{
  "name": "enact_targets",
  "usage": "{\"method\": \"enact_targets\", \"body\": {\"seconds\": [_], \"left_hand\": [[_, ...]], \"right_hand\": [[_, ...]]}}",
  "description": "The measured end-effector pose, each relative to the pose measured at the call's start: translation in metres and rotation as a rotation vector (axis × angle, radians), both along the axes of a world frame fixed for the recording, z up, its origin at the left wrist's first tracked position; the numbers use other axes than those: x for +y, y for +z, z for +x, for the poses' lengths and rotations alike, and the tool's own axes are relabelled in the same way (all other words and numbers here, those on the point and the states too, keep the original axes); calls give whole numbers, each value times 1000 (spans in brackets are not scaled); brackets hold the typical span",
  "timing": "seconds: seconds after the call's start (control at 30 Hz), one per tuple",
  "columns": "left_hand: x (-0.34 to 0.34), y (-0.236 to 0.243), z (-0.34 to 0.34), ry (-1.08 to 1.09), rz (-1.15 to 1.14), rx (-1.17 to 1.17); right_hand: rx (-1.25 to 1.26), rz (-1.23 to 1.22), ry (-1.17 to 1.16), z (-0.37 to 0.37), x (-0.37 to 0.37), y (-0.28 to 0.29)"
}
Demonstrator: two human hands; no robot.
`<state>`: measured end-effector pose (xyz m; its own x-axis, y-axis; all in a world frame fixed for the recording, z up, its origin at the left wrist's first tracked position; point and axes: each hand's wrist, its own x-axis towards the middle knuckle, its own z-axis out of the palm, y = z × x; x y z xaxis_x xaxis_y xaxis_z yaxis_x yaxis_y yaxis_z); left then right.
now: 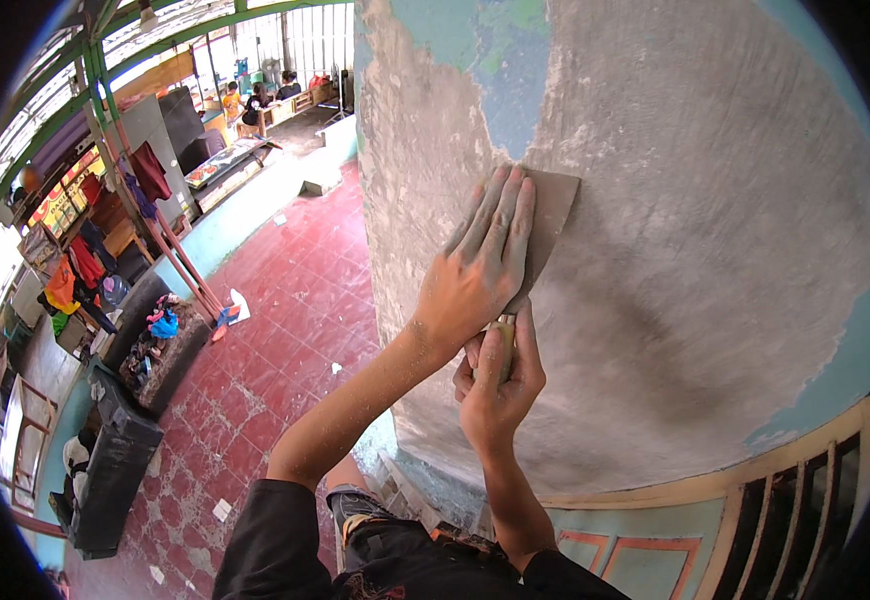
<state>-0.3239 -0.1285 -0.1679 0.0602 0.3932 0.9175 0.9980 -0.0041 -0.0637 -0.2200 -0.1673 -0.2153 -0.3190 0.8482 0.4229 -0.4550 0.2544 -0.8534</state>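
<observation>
My right hand (500,385) is wrapped around the short handle of a wide-bladed scraper (555,210), thumb along the handle. The blade lies against a wall (675,260) with worn grey plaster. My left hand (485,245) lies flat over the blade, its fingers stretched upward and dusty grey, covering the blade's left part. Just above the fingertips, a patch of blue and green paint (515,100) remains on the grey surface. Most of the handle is hidden inside my right hand.
A red tiled floor (285,330) with scattered chips lies left of the wall. A dark sofa (115,480) stands at the left, near hanging clothes (75,270) and slanting poles (170,240). Below right are a barred window (790,530) and a pale door (645,550). People (255,100) sit far off.
</observation>
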Motion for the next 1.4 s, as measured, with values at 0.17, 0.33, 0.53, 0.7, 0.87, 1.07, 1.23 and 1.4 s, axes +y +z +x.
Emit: {"method": "enact_targets", "body": {"seconds": [0.17, 0.33, 0.53, 0.7, 0.87, 1.07, 1.23, 1.4], "left_hand": [[4, 10, -6, 2, 46, 25], [1, 7, -7, -25, 40, 31], [3, 9, -11, -71, 57, 24], [0, 10, -15, -50, 42, 113], [0, 9, -12, -61, 57, 66], [6, 11, -9, -9, 68, 100], [7, 18, -9, -27, 66, 44], [7, 12, -11, -31, 71, 78]], "right_hand": [[15, 34, -39, -12, 5, 6], [-33, 25, -82, -9, -3, 2], [17, 45, -87, -21, -3, 1], [34, 33, -76, -20, -8, 6], [34, 68, -83, -22, -1, -2], [30, 68, -90, -15, 5, 5], [20, 6, -37, -12, 6, 13], [19, 51, -94, -14, -2, 12]]}}
